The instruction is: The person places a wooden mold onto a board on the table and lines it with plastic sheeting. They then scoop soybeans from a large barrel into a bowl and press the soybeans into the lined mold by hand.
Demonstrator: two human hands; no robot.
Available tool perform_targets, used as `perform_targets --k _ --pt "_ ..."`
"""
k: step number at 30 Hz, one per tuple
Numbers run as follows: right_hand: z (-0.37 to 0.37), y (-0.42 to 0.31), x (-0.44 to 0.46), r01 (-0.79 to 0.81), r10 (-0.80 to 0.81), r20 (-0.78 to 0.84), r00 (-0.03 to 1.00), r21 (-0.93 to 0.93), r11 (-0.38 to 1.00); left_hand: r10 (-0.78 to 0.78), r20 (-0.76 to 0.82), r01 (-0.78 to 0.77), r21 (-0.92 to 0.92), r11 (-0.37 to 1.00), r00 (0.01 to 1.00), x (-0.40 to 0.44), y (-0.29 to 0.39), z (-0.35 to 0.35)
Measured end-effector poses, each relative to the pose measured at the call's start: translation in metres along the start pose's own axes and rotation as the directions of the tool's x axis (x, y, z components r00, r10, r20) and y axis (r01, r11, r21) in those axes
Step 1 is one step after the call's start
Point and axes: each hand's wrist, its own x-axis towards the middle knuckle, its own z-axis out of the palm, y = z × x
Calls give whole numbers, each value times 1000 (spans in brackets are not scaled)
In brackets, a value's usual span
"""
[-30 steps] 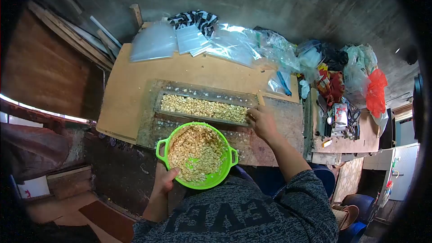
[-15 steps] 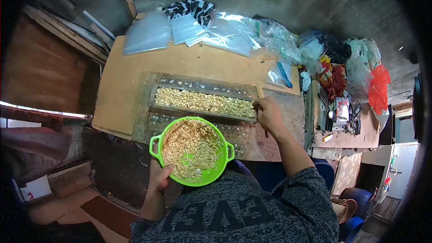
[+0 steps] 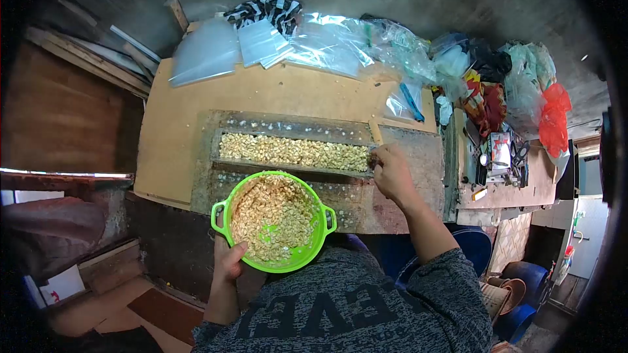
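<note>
My left hand point(image 3: 230, 259) grips the lower left rim of a bright green two-handled plastic basin point(image 3: 305, 259), thumb over the edge. Pale, split bean-like pieces point(image 3: 271, 216) cover much of its inside, and green bottom shows through in places. Beyond the basin, a long narrow wooden mould point(image 3: 288, 119) is filled with the same pale pieces point(image 3: 294, 152). My right hand point(image 3: 394, 171) is closed at the mould's right end. A pale wooden strip point(image 3: 375, 132) sticks up just above its fingers; whether they hold it is unclear.
Clear plastic sheets point(image 3: 206, 52) and bags point(image 3: 330, 42) line the back of the table point(image 3: 173, 117). A blue tool point(image 3: 411, 102) lies at the back right. On a side table point(image 3: 510, 189) are scissors and small items, beside a red bag point(image 3: 555, 117). Blue barrels point(image 3: 523, 281) stand lower right.
The view has shifted slightly. My left hand still holds the basin in nearly the same spot, and my right hand stays by the mould's right end, a little nearer to me.
</note>
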Motion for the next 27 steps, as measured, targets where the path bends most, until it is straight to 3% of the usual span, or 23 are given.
perform_targets --k 2,4,5,7,11,14,19,22,25,27 --pt "-1 -9 1 -8 8 43 999 5 1000 -8 1 8 0 1000 1000 0 4 3" --pt "-1 -17 0 186 -183 140 973 -14 982 -18 1 18 -4 1000 1000 1 4 4" --pt "1 -16 0 186 -182 140 973 -14 983 0 5 0 -8 1000 1000 2 4 4" --pt "8 -14 3 85 -80 87 993 -46 995 22 6 -22 -11 1000 1000 3 4 5" --pt "11 -22 4 113 -112 50 992 -26 993 -8 14 9 -15 1000 1000 2 10 8" --pt "10 -25 6 209 -205 45 978 -126 970 -17 1 17 -40 999 1000 1 8 6" --pt "-7 -44 9 125 -96 -178 979 157 980 0 -22 -1 -41 999 1000 1 -6 -10" --pt "-3 -44 13 244 -236 -178 955 25 970 -33 -7 33 -38 999 999 1 -4 -11" --pt "14 -21 12 286 -275 -160 948 54 957 -4 31 4 -24 1000 1000 4 -5 -14" --pt "7 -11 7 210 -200 -158 967 46 977 24 36 -22 -66 998 999 2 -6 -13"
